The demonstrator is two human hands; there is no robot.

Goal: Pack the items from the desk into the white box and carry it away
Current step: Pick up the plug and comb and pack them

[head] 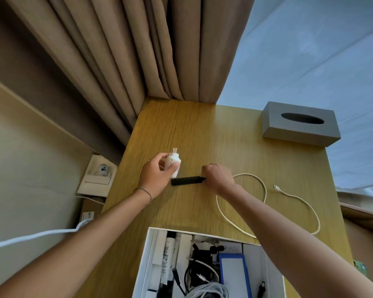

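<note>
Hands (157, 175) grip smooth white plug (174, 164), ribbed black comb (187, 181).

one head-worn wide-angle view looks steeply down, close over the desk (235, 147), curtain behind.

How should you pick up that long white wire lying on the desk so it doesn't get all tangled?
Best guess: pinch the white cable from above at the loose plug end, which lies free on the bare desk to the right of the right hand. The rest curves in an open loop, so it should trail after.
</note>
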